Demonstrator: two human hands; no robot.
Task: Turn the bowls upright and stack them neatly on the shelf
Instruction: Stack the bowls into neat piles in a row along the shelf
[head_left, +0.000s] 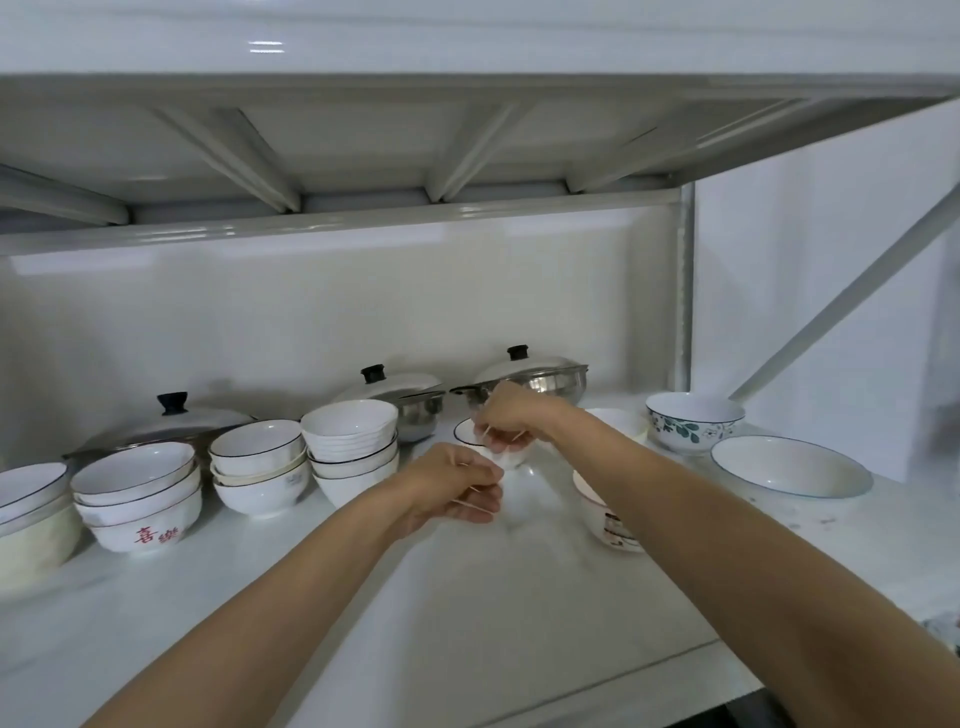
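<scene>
small white bowl (470, 434) | black rim, tilted | mid-shelf (363, 597), btwn stacks (350, 452)

My right hand (506, 418) hides most of the bowl (470, 434) it grips; below it, everything blurs.

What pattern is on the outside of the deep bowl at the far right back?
Dark green leaves on white, in the head view.

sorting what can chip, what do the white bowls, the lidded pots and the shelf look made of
White bowls: likely glazed ceramic, glossy with painted rims. Lidded pots: stainless steel by their mirror shine, with black, probably plastic, knobs. Shelf: seemingly white-painted metal, glossy.
</scene>
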